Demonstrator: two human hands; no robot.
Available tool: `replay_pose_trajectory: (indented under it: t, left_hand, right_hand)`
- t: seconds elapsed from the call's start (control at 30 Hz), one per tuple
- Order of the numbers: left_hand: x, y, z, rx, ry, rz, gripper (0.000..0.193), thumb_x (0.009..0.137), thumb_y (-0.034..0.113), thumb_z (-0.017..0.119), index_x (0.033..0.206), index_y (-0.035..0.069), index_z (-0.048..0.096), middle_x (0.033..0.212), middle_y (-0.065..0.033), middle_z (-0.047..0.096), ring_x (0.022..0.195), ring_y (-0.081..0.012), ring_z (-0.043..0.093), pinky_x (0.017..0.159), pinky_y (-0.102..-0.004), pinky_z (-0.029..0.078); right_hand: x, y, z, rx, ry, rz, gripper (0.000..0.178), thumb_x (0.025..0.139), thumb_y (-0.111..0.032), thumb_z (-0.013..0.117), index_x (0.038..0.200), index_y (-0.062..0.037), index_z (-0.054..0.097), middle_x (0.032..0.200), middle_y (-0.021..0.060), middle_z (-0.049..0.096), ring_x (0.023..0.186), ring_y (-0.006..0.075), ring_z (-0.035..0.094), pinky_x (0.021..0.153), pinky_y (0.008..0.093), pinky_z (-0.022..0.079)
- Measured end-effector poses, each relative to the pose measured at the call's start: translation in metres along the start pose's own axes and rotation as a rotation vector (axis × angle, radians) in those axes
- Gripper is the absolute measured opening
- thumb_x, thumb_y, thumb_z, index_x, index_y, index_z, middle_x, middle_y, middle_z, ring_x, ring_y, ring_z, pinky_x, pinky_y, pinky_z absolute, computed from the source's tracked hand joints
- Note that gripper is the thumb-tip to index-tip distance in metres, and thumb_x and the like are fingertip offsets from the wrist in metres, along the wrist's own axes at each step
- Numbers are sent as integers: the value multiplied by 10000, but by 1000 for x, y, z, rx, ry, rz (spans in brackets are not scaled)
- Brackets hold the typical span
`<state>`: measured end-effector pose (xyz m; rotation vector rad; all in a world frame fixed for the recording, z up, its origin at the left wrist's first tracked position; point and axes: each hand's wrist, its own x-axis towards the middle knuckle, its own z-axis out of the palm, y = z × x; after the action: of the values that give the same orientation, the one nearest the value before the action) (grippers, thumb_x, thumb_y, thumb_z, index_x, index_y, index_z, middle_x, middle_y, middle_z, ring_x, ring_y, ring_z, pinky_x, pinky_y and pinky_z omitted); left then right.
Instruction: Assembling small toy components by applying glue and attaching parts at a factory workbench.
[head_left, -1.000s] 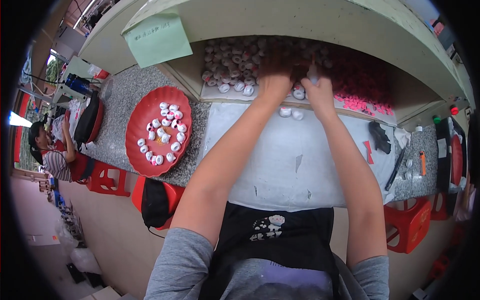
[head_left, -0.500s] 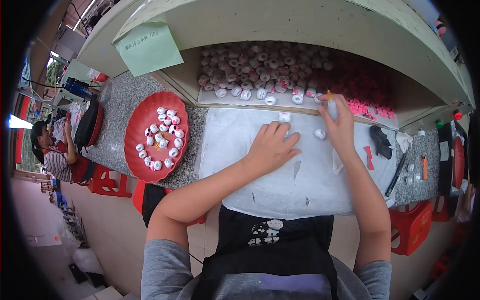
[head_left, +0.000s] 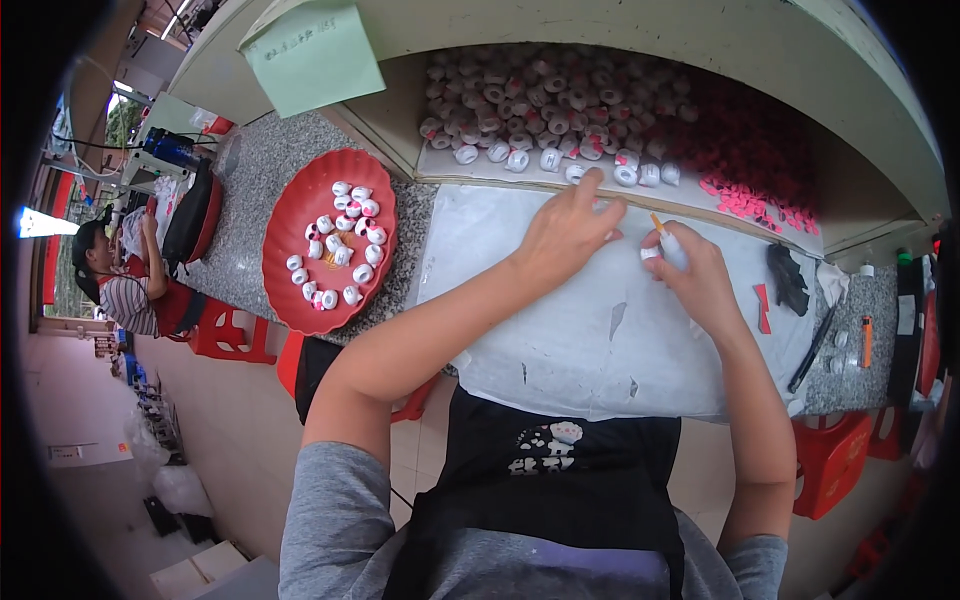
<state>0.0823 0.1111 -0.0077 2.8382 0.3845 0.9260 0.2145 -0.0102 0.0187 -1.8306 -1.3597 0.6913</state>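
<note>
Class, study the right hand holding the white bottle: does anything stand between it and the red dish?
Yes. The left hand and left forearm, over the white sheet, lie across the direct line from the right hand, with its white bottle, to the red dish. Whether there is room above, this view cannot settle.

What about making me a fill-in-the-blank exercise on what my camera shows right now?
1. The right hand holds a bottle whose body is ____.
2. The red plate lies to the ____ of the pale sheet.
3. The paper note on the shelf is pale ____.
4. On that shelf, the white pile lies left of the small ____ pieces.

Missing words: white; left; green; pink.
</note>
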Motion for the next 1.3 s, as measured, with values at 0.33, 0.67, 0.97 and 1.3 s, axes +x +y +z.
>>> replay_pose_trajectory:
  t: [0.33, 0.67, 0.97, 1.3]
  left_hand:
    - [66, -31, -9, 6, 31, -192, 203, 635, 134, 585, 824, 85, 528, 822, -124, 474, 694, -276, 517, 580, -404, 431]
    - [101, -133, -7, 152, 211, -120, 394, 709, 277, 541, 1047, 82, 486, 1016, -128, 494, 957, -278, 450, 826, -362, 349]
    - [108, -200, -35, 54, 283, -49, 414, 810, 328, 381, 1142, 83, 397, 1133, -104, 426, 1033, -238, 414, 860, -344, 344]
    - [110, -199, -30, 158, 355, -8, 431, 821, 355, 350, 1159, 90, 378, 1151, -90, 412, 1055, -223, 395, 873, -345, 331]
  right_hand:
    - [74, -21, -12, 443, 223, 19, 194, 703, -35, 526, 895, -4, 521, 776, 38, 563, 608, 99, 506, 548, 203, 413]
    - [19, -19, -20, 429, 234, 14, 209, 695, -12, 529, 904, -2, 524, 894, 53, 530, 688, 83, 489, 574, 202, 400]
    - [-48, -15, -7, 530, 202, 92, 185, 665, 22, 557, 848, -4, 543, 878, 71, 528, 666, 116, 492, 668, 220, 384]
    - [-63, -7, -4, 577, 189, 150, 166, 680, 8, 561, 845, 3, 541, 761, 36, 529, 650, 79, 467, 590, 201, 386]
